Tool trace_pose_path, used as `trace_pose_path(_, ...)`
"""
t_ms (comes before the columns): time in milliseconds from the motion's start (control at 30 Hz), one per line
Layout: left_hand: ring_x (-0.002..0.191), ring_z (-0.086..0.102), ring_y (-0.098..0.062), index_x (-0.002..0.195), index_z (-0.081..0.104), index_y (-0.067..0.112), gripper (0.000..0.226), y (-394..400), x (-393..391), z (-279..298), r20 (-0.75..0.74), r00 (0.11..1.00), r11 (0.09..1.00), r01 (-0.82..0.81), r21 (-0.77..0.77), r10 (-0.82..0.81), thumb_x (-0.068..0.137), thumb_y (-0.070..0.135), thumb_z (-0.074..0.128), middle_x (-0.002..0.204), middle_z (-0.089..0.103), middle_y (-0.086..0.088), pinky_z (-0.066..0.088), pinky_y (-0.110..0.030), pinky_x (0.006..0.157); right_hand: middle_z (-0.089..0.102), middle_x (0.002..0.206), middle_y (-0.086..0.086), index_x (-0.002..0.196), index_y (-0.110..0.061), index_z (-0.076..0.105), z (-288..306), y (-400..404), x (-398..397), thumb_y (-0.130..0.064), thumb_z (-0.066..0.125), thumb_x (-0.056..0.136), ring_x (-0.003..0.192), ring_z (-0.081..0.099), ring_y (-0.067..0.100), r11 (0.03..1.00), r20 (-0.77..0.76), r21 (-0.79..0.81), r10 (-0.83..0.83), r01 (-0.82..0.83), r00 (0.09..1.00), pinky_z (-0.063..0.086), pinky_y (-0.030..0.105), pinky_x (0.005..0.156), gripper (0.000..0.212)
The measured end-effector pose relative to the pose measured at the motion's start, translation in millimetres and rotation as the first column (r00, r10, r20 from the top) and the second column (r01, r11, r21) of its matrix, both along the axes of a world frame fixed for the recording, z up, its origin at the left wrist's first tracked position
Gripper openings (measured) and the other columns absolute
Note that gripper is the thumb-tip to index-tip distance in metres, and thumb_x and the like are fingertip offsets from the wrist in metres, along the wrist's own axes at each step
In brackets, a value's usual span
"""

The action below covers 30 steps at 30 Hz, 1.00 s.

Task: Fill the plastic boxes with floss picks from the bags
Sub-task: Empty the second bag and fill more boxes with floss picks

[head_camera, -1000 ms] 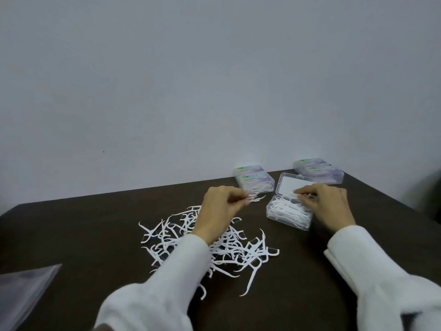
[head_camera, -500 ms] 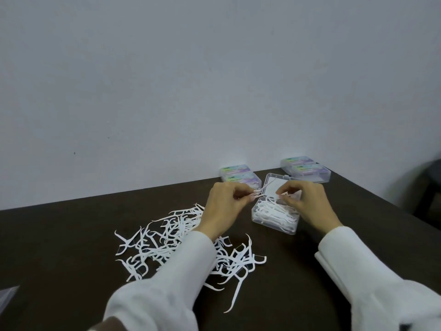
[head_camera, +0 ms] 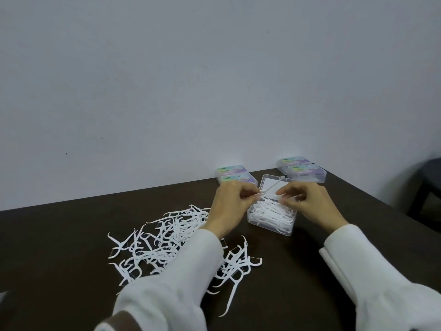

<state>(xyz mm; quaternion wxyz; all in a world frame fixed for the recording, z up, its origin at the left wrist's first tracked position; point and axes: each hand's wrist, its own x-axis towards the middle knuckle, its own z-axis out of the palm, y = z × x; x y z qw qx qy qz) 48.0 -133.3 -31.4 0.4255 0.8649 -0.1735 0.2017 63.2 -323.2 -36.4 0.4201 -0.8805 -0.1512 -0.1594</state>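
Two hands meet above the open box of picks: the left hand pinches one floss pick, and the right hand has curled fingers beside it. Loose picks lie on the worktop under the left sleeve, and closed boxes stand behind by the wall.

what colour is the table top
Dark brown; the table top shows plainly in the head view, under the white floss picks.

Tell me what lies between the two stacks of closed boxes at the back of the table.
In the head view, the raised lid of the open box stands between the left stack and the right stack.
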Motion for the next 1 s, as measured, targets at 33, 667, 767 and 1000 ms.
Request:
trace_pose_path(33, 0.084, 0.065, -0.004, 0.101, 0.074, 0.013, 0.019, -2.3, 0.5, -0.8, -0.004, 1.0, 1.0, 0.003, 0.002, -0.003, 0.082, 0.016, 0.072, 0.097, 0.073, 0.0, 0.052, -0.019, 0.084, 0.065, 0.087, -0.008, 0.087, -0.02, 0.07, 0.3, -1.8, 0.8, -0.01, 0.07, 0.08, 0.082, 0.058, -0.001, 1.0, 0.001, 0.014, -0.002, 0.002, 1.0, 0.042, 0.009, 0.07, 0.012)
trace_pose_path(667, 0.102, 0.061, -0.004, 0.126, 0.059, 0.014, 0.047, -24.2, 7.9, -14.8, -0.111, 0.981, 0.987, 0.16, 0.001, -0.159, 0.081, 0.004, 0.07, 0.112, 0.067, -0.001, 0.045, -0.012, 0.092, 0.066, 0.09, 0.007, 0.09, -0.017, 0.063, 1.4, -28.2, 1.7, 0.006, 0.063, 0.081, 0.087, 0.063, 0.017, 0.967, -0.335, 0.251, 0.124, -0.039, 0.934, 0.055, 0.017, 0.064, 0.024)
trace_pose_path(767, 0.099, 0.061, -0.003, 0.122, 0.059, 0.011, 0.042, -23.6, 8.6, -12.5, -0.127, 0.974, 0.966, 0.158, -0.205, -0.186, 0.082, 0.001, 0.068, 0.106, 0.066, 0.002, 0.046, -0.009, 0.088, 0.067, 0.083, 0.007, 0.089, -0.016, 0.066, -0.2, -26.9, -0.2, 0.002, 0.068, 0.078, 0.08, 0.065, 0.02, 0.981, -0.28, 0.193, 0.069, -0.014, 0.958, 0.056, 0.021, 0.071, 0.021)
trace_pose_path(1000, 0.106, 0.06, -0.011, 0.112, 0.064, 0.01, 0.025, -7.3, 20.0, -17.9, -0.202, 0.979, 0.935, -0.068, -0.349, -0.004, 0.092, 0.0, 0.051, 0.114, 0.066, -0.002, 0.045, -0.02, 0.096, 0.068, 0.076, -0.002, 0.085, -0.01, 0.068, 6.2, -25.1, -5.8, -0.002, 0.074, 0.075, 0.06, 0.062, -0.001, 0.959, -0.072, 0.268, -0.078, 0.095, 0.994, 0.046, 0.002, 0.059, 0.015)
